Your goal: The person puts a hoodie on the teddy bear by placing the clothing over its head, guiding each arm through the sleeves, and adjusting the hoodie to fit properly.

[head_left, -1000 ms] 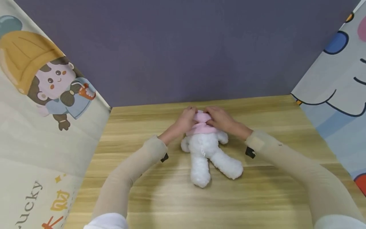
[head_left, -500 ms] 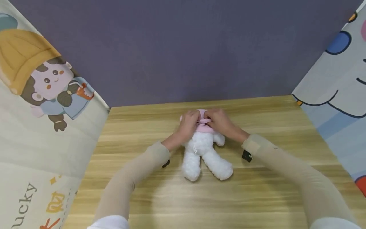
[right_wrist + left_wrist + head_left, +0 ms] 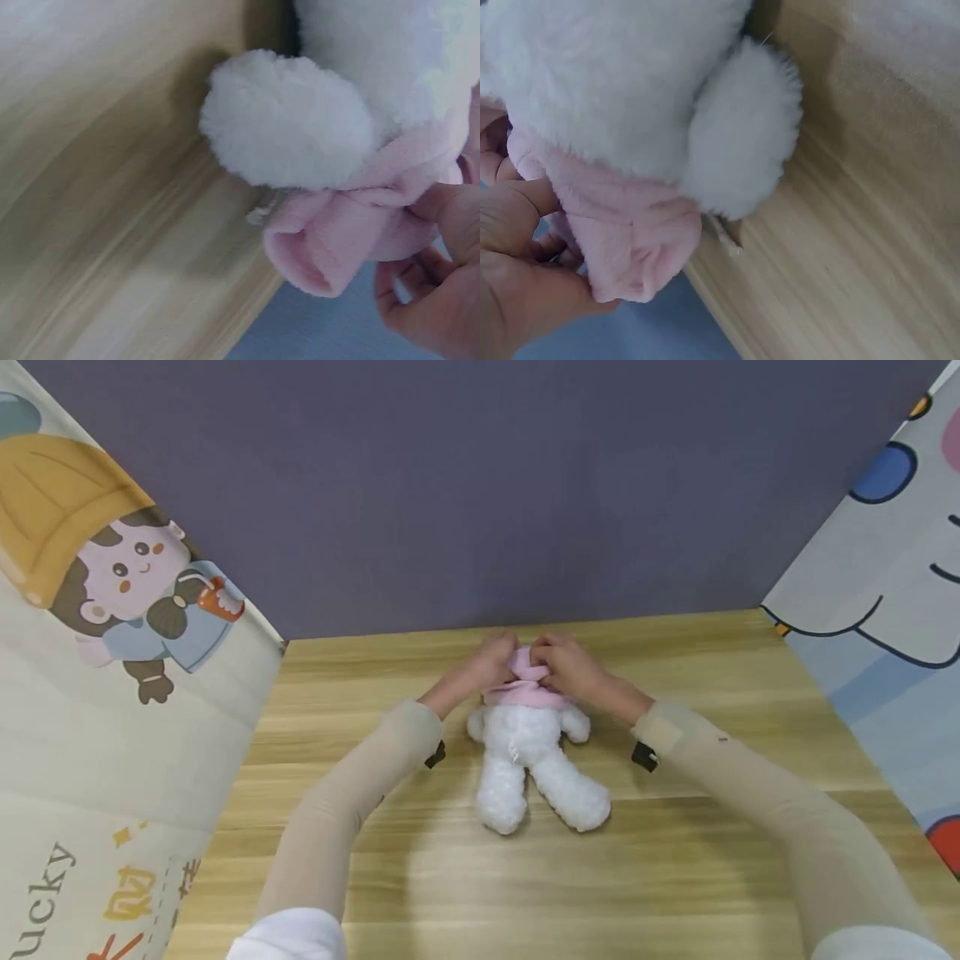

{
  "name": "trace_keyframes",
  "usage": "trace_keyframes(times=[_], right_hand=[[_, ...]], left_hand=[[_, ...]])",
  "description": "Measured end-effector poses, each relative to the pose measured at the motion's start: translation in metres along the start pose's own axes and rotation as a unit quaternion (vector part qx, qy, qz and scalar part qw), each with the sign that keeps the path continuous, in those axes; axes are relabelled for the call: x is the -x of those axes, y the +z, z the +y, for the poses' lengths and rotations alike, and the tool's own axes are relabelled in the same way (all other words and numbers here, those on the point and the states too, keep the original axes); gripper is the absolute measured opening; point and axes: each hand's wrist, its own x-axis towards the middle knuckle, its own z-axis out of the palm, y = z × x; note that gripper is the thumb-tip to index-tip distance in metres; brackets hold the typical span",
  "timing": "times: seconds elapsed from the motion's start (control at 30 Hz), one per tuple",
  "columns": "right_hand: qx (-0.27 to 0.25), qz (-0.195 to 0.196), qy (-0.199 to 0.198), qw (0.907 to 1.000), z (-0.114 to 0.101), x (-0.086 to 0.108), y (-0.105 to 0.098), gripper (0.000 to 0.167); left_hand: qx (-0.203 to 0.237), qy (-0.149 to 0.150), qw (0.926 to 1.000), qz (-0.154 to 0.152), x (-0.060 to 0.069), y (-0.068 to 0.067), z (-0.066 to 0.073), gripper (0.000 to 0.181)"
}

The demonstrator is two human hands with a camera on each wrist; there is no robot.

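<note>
A white plush toy (image 3: 523, 733) lies on the wooden tabletop, legs toward me, with a pink fleece garment (image 3: 527, 695) bunched around its upper end. The toy's head is not visible. My left hand (image 3: 489, 665) pinches the left side of the garment; in the left wrist view its thumb and fingers hold the pink cloth (image 3: 634, 232). On the other side my right hand (image 3: 573, 670) pinches the garment near its middle. The right wrist view shows an open-ended pink sleeve (image 3: 322, 240) beside the toy's fluffy white arm (image 3: 289, 120).
Behind the wooden table (image 3: 480, 893) rises a dark purple-grey panel (image 3: 480, 493). Printed cartoon sheets stand at the left (image 3: 135, 693) and right (image 3: 885, 568). A pale cord end (image 3: 724, 236) sticks out beneath the toy's arm.
The toy has shifted left and slightly away from me since the first frame. My left hand moved inward over the garment, then back outward and away, uncovering the toy's left arm.
</note>
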Motion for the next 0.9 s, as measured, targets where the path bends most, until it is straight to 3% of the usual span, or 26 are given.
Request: trace_keyframes(times=[0.17, 0.3, 0.4, 0.47, 0.53, 0.6, 0.67, 0.73, 0.8, 0.9], right_hand=[[0.035, 0.082, -0.053, 0.9946, -0.003, 0.008, 0.007, 0.028], [0.024, 0.122, -0.086, 0.9885, -0.006, 0.016, 0.02, 0.036], [-0.016, 0.094, -0.041, 0.9946, -0.005, 0.016, 0.02, 0.032], [-0.064, 0.058, 0.008, 0.9962, 0.0, 0.012, 0.015, 0.029], [-0.106, 0.007, 0.041, 0.9935, 0.008, 0.007, 0.007, 0.034], [-0.146, -0.052, 0.052, 0.9866, 0.017, 0.004, -0.001, 0.05], [-0.19, -0.107, 0.045, 0.9748, 0.026, 0.004, -0.007, 0.056], [-0.206, -0.138, 0.032, 0.9683, 0.033, 0.005, -0.012, 0.057], [-0.194, -0.138, 0.009, 0.9711, 0.036, 0.006, -0.014, 0.054], [-0.129, -0.095, -0.035, 0.9865, 0.033, 0.002, -0.011, 0.044]], left_hand=[[-0.085, 0.048, 0.9927, 0.071, 0.011, 0.01, 0.012, 0.018], [-0.113, 0.022, 0.989, 0.092, 0.02, 0.02, 0.018, 0.011], [-0.088, 0.013, 0.9924, 0.085, 0.022, 0.018, 0.014, 0.015], [-0.039, 0.02, 0.997, 0.064, 0.022, 0.01, 0.007, 0.017], [0.014, 0.035, 0.999, 0.024, 0.023, -0.001, -0.002, 0.024], [0.044, 0.048, 0.9976, -0.023, 0.026, -0.012, -0.01, 0.037], [0.048, 0.064, 0.9951, -0.058, 0.027, -0.018, -0.016, 0.046], [0.038, 0.084, 0.9928, -0.076, 0.027, -0.019, -0.02, 0.051], [0.022, 0.106, 0.9916, -0.071, 0.023, -0.016, -0.023, 0.047], [0.004, 0.122, 0.9905, -0.063, 0.017, -0.016, -0.022, 0.046]])
